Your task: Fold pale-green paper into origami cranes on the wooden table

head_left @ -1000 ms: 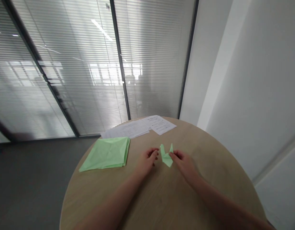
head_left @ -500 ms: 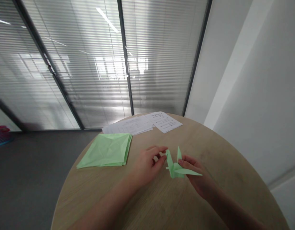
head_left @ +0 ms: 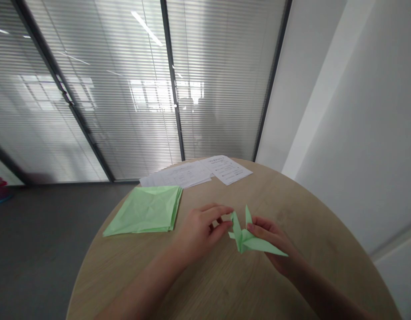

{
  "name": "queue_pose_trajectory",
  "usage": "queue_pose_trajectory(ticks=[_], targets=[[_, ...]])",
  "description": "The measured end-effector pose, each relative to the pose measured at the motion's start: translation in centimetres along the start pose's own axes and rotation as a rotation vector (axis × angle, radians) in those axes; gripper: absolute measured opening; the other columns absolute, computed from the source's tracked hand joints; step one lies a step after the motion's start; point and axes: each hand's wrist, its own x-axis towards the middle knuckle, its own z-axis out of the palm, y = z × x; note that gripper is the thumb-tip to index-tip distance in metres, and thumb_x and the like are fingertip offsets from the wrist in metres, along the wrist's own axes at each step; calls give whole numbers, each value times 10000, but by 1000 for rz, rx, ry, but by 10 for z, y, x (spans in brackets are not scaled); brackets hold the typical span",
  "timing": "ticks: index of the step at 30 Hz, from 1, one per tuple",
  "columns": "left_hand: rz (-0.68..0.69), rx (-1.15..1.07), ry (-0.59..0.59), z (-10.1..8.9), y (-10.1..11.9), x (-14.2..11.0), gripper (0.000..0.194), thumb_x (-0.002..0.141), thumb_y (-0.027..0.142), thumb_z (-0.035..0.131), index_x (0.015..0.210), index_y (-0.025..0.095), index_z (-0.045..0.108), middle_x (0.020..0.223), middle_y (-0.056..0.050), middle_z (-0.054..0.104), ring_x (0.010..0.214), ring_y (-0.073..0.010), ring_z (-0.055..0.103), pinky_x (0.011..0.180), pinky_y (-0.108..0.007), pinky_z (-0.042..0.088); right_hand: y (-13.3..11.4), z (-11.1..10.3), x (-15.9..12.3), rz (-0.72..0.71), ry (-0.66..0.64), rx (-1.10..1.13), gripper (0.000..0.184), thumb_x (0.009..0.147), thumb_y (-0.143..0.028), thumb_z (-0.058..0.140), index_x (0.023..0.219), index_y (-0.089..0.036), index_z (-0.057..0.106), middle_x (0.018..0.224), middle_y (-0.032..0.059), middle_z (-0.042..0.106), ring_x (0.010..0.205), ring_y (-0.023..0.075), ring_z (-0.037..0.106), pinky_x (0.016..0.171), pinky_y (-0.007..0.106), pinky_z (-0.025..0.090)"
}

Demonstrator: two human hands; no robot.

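Observation:
A small folded light-green paper crane [head_left: 248,238] is held just above the round wooden table [head_left: 308,213]. My right hand [head_left: 275,244] pinches its body from the right, with one wing lying across the fingers. My left hand [head_left: 201,226] is at the crane's left side, thumb and forefinger closed on the tip of its upright point. The other upright point stands free between the hands.
A stack of light-green paper sheets [head_left: 145,211] lies at the table's left. Printed white sheets [head_left: 195,173] lie at the far edge. Behind are glass walls with blinds [head_left: 125,89], a white wall to the right and grey floor to the left.
A wing of the crane has been spread out to the right over my right hand. My left hand has closed in on the left point. Both hands have come slightly nearer to me.

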Motion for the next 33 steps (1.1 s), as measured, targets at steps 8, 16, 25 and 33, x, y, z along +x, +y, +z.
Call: queue_pose_trajectory(ticks=[8, 16, 25, 33], targets=[[113, 165, 8, 0, -6, -1, 182, 944, 188, 564, 1062, 178, 702, 985, -50, 761, 774, -148, 707, 698, -261, 565, -2, 0, -1, 24, -47, -53, 387, 684, -496, 854, 737, -145, 698, 649, 3, 625, 578, 108, 520, 581, 236, 385], [24, 87, -7, 2, -9, -2, 200, 928, 156, 505, 1003, 169, 689, 940, -59, 736, 719, -135, 665, 628, -237, 518, 4, -4, 2, 70, -130, -41, 371, 671, -467, 866, 714, -142, 690, 639, 0, 628, 567, 105, 545, 562, 225, 400], [-288, -495, -79, 7, -9, -1, 174, 909, 263, 551, 918, 149, 681, 639, 1, 608, 534, -110, 585, 521, -218, 472, 3, -5, 1, 110, -188, -85, 400, 690, -491, 857, 786, -138, 695, 683, 19, 662, 553, 101, 565, 542, 213, 412], [-329, -615, -28, 10, -1, -1, 196, 904, 281, 556, 1041, 163, 631, 760, -4, 613, 586, -97, 564, 540, -214, 473, 7, -5, 1, -128, -160, -376, 370, 803, -533, 720, 786, -165, 679, 715, 20, 615, 653, 141, 546, 593, 250, 428]])
